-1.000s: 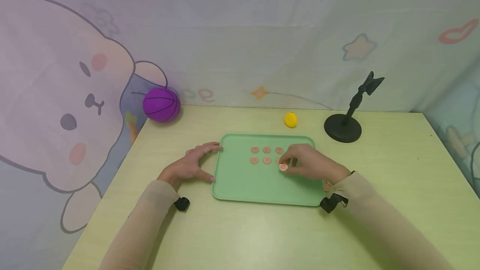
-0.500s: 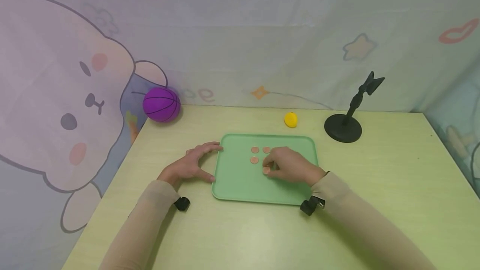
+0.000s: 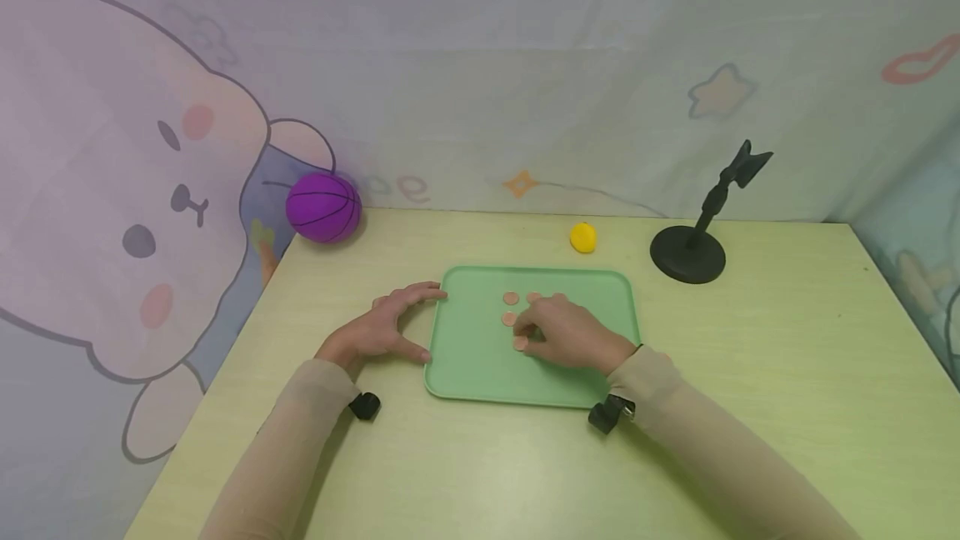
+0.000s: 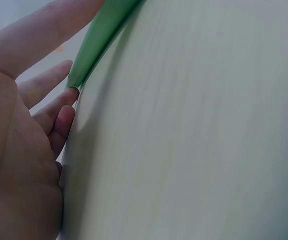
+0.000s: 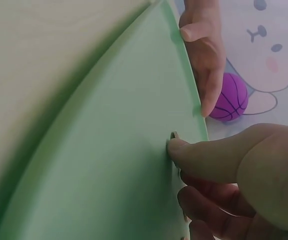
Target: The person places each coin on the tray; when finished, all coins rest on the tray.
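While my left hand (image 3: 378,330) braces the green tray (image 3: 474,361), my right hand (image 3: 567,336) pinches a copper coin (image 3: 521,343)

Where the green tray's left rim runs, my left hand lies with its thumb and fingers spread apart, their tips touching that rim and curled round nothing. My right hand is over the middle of the tray, with thumb and fingers bent together, grasping the one coin between their tips. It sits near the tray's centre; from my right wrist only its thin edge shows past the thumb, and I cannot tell whether it touches the tray's surface.

More coins (image 3: 511,298) lie flat toward the tray's far rim: two plainly visible, one in front of the other, and others to their right partly covered by my hand. How many it hides I cannot tell.

The tray lies flat on the pale desk (image 3: 480,473). Beyond its far left corner is a purple ball (image 3: 324,208) with black lines; just past its far rim, a small yellow object (image 3: 583,237); beyond its far right corner, a black stand (image 3: 688,255) on a round base. Behind the tray hangs a printed cloth (image 3: 450,107).
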Demonstrator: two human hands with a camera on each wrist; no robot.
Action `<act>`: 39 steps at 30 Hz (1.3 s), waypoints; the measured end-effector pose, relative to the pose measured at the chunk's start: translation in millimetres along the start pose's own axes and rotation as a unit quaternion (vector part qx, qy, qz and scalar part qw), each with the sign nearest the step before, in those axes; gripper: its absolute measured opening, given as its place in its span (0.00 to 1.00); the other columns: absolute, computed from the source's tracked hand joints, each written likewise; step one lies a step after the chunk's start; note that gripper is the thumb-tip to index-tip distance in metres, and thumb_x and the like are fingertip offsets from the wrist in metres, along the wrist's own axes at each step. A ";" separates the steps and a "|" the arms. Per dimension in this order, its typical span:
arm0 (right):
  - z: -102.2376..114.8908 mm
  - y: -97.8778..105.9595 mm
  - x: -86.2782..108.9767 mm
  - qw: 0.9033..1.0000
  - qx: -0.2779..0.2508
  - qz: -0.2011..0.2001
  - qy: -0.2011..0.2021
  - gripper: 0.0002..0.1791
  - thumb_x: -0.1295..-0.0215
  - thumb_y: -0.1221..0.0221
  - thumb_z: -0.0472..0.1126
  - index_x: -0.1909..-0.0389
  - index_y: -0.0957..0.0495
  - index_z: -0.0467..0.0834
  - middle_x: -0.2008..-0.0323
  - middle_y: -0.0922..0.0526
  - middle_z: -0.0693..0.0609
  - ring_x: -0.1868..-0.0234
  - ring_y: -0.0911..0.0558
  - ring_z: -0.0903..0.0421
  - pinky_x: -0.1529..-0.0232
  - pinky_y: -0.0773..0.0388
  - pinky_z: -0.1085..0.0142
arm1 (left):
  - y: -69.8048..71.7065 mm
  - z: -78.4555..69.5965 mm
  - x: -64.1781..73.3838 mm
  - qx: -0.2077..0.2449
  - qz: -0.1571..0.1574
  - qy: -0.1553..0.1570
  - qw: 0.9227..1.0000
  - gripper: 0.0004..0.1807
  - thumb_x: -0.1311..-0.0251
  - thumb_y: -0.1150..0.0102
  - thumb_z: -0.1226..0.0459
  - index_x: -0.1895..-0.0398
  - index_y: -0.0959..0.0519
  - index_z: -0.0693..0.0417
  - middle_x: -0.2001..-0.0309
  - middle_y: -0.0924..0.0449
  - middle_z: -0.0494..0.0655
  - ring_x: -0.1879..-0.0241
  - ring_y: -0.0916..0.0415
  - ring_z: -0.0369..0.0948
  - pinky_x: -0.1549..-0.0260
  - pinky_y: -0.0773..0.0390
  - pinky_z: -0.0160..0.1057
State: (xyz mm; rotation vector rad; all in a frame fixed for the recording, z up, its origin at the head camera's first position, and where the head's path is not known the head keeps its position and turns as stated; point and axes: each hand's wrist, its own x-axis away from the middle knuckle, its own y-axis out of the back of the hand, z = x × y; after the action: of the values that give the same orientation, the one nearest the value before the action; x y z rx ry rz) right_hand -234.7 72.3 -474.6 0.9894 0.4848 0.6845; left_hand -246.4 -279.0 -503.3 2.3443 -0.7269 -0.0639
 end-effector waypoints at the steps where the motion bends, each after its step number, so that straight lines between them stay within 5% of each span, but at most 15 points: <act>1: 0.4 0.1 0.1 1.000 -0.001 0.000 -0.004 0.07 0.31 0.30 0.42 0.70 0.14 0.51 0.73 0.17 0.64 0.74 0.28 0.62 0.60 0.26 0.61 | 0.0 -0.1 -0.1 -0.002 0.000 -0.002 1.000 0.53 0.57 0.13 0.55 0.24 0.31 0.33 0.16 0.48 0.38 0.18 0.58 0.52 0.25 0.64 0.65; 8: 2.4 -0.1 0.8 1.000 -0.009 -0.012 -0.011 0.05 0.32 0.29 0.45 0.66 0.13 0.49 0.67 0.11 0.60 0.75 0.27 0.63 0.67 0.26 0.66 | -0.3 -1.1 0.9 0.002 -0.002 -0.003 1.000 0.53 0.57 0.13 0.55 0.24 0.30 0.33 0.17 0.47 0.39 0.19 0.58 0.52 0.25 0.62 0.65; 14: 3.7 -3.1 -0.5 0.999 -0.006 -0.028 -0.014 0.06 0.32 0.29 0.45 0.67 0.12 0.48 0.70 0.18 0.58 0.73 0.29 0.61 0.69 0.28 0.68 | 0.2 -1.4 0.5 0.002 0.001 -0.005 1.000 0.53 0.57 0.13 0.55 0.24 0.30 0.34 0.17 0.47 0.39 0.18 0.58 0.52 0.25 0.64 0.64; 25: 6.5 -5.7 -6.3 0.999 0.017 -0.037 0.002 0.10 0.35 0.26 0.44 0.75 0.14 0.50 0.77 0.16 0.63 0.68 0.24 0.62 0.58 0.24 0.57 | 0.0 -0.5 0.8 0.005 -0.001 0.002 1.000 0.54 0.58 0.13 0.54 0.24 0.30 0.32 0.16 0.48 0.38 0.19 0.59 0.53 0.25 0.63 0.65; 31: 4.8 -6.5 -7.4 0.999 0.014 -0.036 -0.002 0.11 0.35 0.27 0.45 0.76 0.15 0.52 0.75 0.15 0.64 0.68 0.23 0.62 0.59 0.24 0.60 | 0.1 1.7 0.2 0.007 -0.003 -0.003 1.000 0.53 0.58 0.13 0.54 0.24 0.30 0.32 0.17 0.47 0.37 0.19 0.59 0.52 0.26 0.63 0.65; 39: -2.9 8.2 7.2 0.999 -0.021 -0.035 -0.035 0.02 0.35 0.30 0.41 0.65 0.12 0.48 0.66 0.16 0.56 0.67 0.20 0.59 0.61 0.21 0.63 | 0.0 0.0 1.0 0.002 -0.003 -0.006 1.000 0.53 0.58 0.13 0.54 0.24 0.30 0.34 0.17 0.47 0.39 0.19 0.58 0.53 0.25 0.63 0.65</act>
State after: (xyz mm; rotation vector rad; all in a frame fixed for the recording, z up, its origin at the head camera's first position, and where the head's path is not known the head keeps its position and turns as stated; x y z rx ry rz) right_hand -234.0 82.3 -469.2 0.9503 0.4400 0.5925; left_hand -245.5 -279.6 -503.2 2.3521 -0.7272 -0.0778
